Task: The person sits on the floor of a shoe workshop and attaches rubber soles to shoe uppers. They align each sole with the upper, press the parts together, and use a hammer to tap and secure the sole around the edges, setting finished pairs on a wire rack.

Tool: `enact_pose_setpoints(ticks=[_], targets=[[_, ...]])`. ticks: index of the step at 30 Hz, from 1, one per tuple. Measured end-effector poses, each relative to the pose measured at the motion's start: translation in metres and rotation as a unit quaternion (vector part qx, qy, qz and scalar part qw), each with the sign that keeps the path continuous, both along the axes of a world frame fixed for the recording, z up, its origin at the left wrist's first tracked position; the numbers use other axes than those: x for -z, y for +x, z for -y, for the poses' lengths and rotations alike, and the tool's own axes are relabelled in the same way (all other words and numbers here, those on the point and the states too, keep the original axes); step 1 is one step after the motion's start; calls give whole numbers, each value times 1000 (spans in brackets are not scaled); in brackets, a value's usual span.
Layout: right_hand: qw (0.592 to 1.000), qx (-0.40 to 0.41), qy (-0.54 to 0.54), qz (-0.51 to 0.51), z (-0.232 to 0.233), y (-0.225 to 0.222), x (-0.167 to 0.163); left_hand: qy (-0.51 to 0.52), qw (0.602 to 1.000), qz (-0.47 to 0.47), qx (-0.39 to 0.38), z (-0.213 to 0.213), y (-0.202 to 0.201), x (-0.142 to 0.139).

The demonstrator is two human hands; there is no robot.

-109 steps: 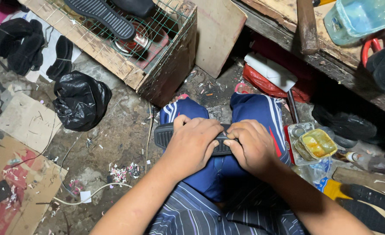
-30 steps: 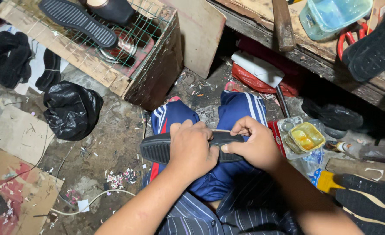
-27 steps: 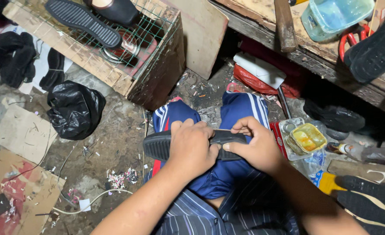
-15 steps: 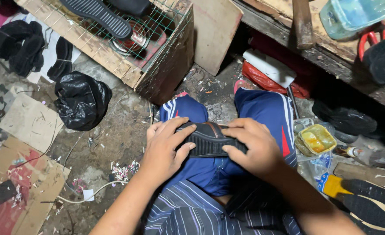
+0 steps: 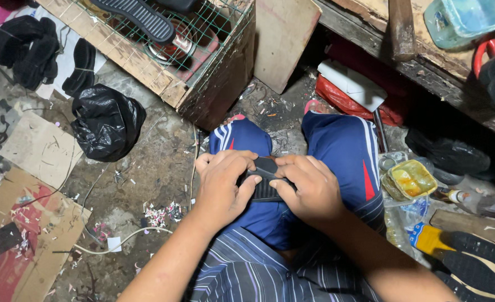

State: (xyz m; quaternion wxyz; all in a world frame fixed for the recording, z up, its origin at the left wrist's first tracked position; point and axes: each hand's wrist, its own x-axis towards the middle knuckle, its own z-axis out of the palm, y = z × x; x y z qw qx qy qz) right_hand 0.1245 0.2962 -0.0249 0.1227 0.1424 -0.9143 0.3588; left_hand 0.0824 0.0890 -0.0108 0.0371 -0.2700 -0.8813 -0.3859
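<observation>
A wire-topped wooden crate (image 5: 163,84) stands ahead of the seated person's knees, with one long black sole (image 5: 141,19) resting on its mesh, off the littered floor. One black plastic bag (image 5: 106,120) slumps to the left. Over the blue-trousered lap, the left hand (image 5: 222,187) and right hand (image 5: 310,187) both clench one small dark ribbed sole (image 5: 264,182), fingers curled over its ends, apparently to steady it.

Mostly covered shoe sole, and things cut off at the edges

The left hand (image 5: 222,187) and right hand (image 5: 309,187) hide most of the black shoe sole (image 5: 264,182); only its middle shows. The plastic tub (image 5: 465,19) and the red scissors (image 5: 491,47) run off the frame's edges.
</observation>
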Motion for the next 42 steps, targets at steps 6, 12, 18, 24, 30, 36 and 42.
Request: enact_pose_setpoints(ticks=[6, 12, 18, 24, 30, 36, 42], targets=[[997, 16, -40, 57, -1, -7, -6, 5, 1000, 12, -9, -2, 0, 2], [973, -6, -22, 228, -10, -27, -14, -3, 999, 34, -19, -3, 2, 3], [971, -39, -18, 235, -17, -36, -15, -20, 996, 77, -36, 19, -6, -5], [991, -109, -39, 60, -11, -27, -13, -3, 1000, 0, -21, 37, -3, -4], [994, -61, -91, 13, 16, -19, 3, 32, 999, 4, -19, 34, -3, 1], [994, -51, -93, 0, 25, -17, 3, 31, 998, 41, -22, 35, -4, 1], [986, -38, -90, 133, 26, -27, -7, 48, 988, 131, -72, 35, -4, 2]])
